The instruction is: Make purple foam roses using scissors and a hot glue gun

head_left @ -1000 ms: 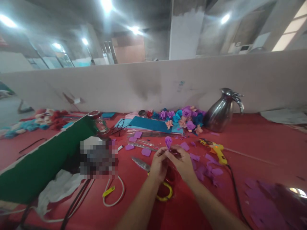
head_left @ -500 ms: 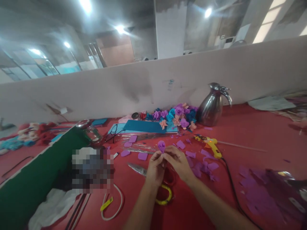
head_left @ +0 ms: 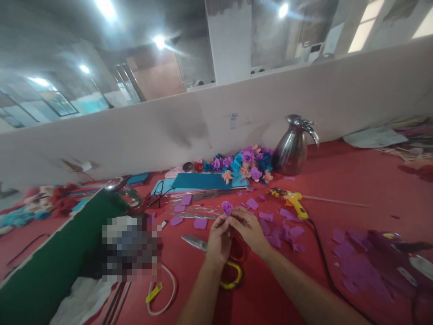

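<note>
A small purple paper flower (head_left: 227, 207) stands up between my fingertips, its petals curled into a bud. My left hand (head_left: 219, 237) pinches its base from the left. From the right, the thumb and fingers of my right hand (head_left: 248, 229) press on the same base, which they mostly hide. Beneath my hands lie scissors (head_left: 232, 276) with a yellow and red handle, the blade pointing left. Cut purple paper petals (head_left: 200, 223) lie beyond my left hand. More purple scraps (head_left: 277, 237) are scattered right of my right hand.
A yellow glue gun (head_left: 297, 205) with a glue stick and black cord lies on the red table (head_left: 338, 180). Behind stand a steel jug (head_left: 291, 149) and a heap of paper flowers (head_left: 248, 157). Blue sheets (head_left: 203, 181), glasses (head_left: 158, 194) and a green partition (head_left: 61, 243) are leftward.
The view has shifted slightly, moving the background left. The purple flower has turned and tilted a little between my fingers. Both hands keep their hold on it.
</note>
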A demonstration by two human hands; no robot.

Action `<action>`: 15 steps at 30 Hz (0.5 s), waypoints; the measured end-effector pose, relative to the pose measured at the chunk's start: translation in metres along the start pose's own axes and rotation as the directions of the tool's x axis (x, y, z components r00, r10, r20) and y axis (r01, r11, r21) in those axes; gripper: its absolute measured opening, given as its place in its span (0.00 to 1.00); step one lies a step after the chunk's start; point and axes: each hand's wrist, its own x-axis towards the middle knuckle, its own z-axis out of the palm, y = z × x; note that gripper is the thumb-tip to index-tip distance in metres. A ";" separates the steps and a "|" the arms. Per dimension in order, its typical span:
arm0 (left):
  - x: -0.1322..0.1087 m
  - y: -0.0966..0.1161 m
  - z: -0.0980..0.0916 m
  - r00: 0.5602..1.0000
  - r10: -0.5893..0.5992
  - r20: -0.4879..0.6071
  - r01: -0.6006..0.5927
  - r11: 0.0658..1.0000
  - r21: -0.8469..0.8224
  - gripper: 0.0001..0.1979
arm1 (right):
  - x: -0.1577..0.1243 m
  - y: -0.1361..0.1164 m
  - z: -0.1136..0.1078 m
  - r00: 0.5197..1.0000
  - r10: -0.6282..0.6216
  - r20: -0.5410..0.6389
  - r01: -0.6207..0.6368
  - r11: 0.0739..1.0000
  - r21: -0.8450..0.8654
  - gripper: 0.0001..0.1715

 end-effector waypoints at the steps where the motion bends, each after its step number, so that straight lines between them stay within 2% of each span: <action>1: 0.000 0.001 0.001 1.000 -0.001 -0.002 0.001 1.000 -0.001 0.12 | 0.000 0.000 0.000 1.000 0.003 0.008 -0.003 1.000 0.011 0.08; 5: -0.003 0.006 0.011 1.000 0.013 0.011 -0.014 0.999 0.043 0.10 | -0.001 -0.003 -0.001 0.999 -0.002 -0.039 0.003 1.000 0.017 0.07; 9: -0.020 0.024 0.022 0.990 0.126 -0.061 -0.104 0.953 0.285 0.14 | 0.001 -0.004 -0.004 0.992 -0.014 -0.128 0.021 0.998 0.052 0.08; 12: -0.053 0.038 0.014 0.957 0.268 -0.110 -0.179 0.846 0.502 0.20 | 0.002 -0.002 -0.006 0.987 -0.008 -0.160 0.012 1.000 0.026 0.09; 14: -0.087 0.040 -0.001 0.947 0.292 -0.137 -0.147 0.768 0.624 0.18 | 0.002 0.002 -0.006 0.986 0.010 -0.164 -0.012 1.000 -0.005 0.10; 15: -0.106 0.038 -0.009 0.948 0.268 -0.173 -0.091 0.747 0.659 0.14 | 0.001 0.004 -0.005 0.986 0.031 -0.164 -0.033 0.999 -0.013 0.10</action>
